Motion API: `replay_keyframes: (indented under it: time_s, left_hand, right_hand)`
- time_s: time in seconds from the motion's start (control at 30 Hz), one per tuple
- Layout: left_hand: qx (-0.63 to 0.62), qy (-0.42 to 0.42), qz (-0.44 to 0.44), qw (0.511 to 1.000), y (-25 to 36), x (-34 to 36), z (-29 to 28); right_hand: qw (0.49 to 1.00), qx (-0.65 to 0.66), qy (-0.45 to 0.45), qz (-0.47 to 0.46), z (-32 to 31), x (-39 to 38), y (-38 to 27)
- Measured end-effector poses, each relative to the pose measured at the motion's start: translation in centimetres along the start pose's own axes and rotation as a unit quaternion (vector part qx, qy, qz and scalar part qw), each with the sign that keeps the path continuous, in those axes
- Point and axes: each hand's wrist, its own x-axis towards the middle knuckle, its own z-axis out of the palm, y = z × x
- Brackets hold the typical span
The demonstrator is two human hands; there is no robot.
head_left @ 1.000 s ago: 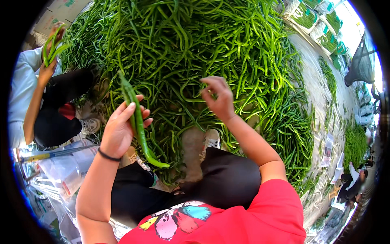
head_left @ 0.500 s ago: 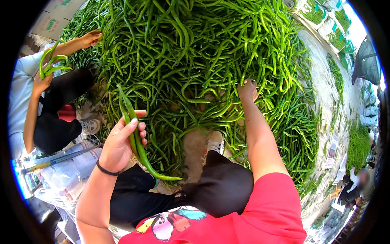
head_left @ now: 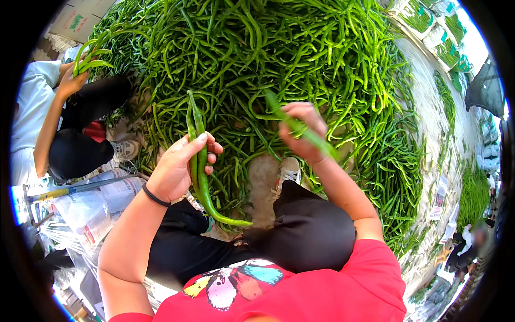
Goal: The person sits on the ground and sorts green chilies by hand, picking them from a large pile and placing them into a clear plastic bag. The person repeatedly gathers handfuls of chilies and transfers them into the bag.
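Observation:
My left hand (head_left: 185,161), with a black band on its wrist, is closed round a couple of long green chili peppers (head_left: 201,177), their stems pointing away from me and one curved tip hanging toward my knees. To the right, my right hand (head_left: 304,131) is raised above the heap and slightly smeared by motion. It grips another long green chili pepper (head_left: 322,144), which lies slantwise across the fingers. Beneath and beyond both hands spreads a large heap of green chili peppers (head_left: 257,59).
At the left a co-worker's hand (head_left: 74,80) holds several peppers. Plastic packaging (head_left: 96,212) and a long pole (head_left: 80,189) lie beside my left arm. My shoe (head_left: 288,174) rests at the heap's near edge. Pale sheeting (head_left: 429,134) borders the right side, with filled bags (head_left: 418,19) farther off.
My right hand has come up off the heap, toward me and leftward, with a pepper in it. My left hand has shifted slightly right and away, still holding its peppers.

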Motion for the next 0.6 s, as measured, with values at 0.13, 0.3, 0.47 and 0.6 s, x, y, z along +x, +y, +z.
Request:
replay_keyframes:
  time_s: [0.13, 0.3, 0.47, 0.6]
  left_hand:
    - [0.004, 0.019, -0.001, 1.000, -0.2, 0.6, 1.1]
    - [0.036, 0.050, 0.070, 0.996, 0.0, 0.8, 0.1]
    - [0.071, 0.069, 0.095, 0.991, 1.6, 0.4, -0.6]
    - [0.089, 0.069, 0.076, 0.991, 1.5, 0.9, -1.1]
  right_hand:
    - [0.960, 0.158, -0.147, -0.178, 2.6, 3.2, -5.9]
    - [0.949, 0.181, -0.160, -0.202, 4.7, 4.4, -5.4]
    - [0.947, -0.236, 0.018, 0.219, 0.1, -0.8, 14.7]
    - [0.853, -0.398, -0.149, 0.304, -2.8, -5.1, 22.5]
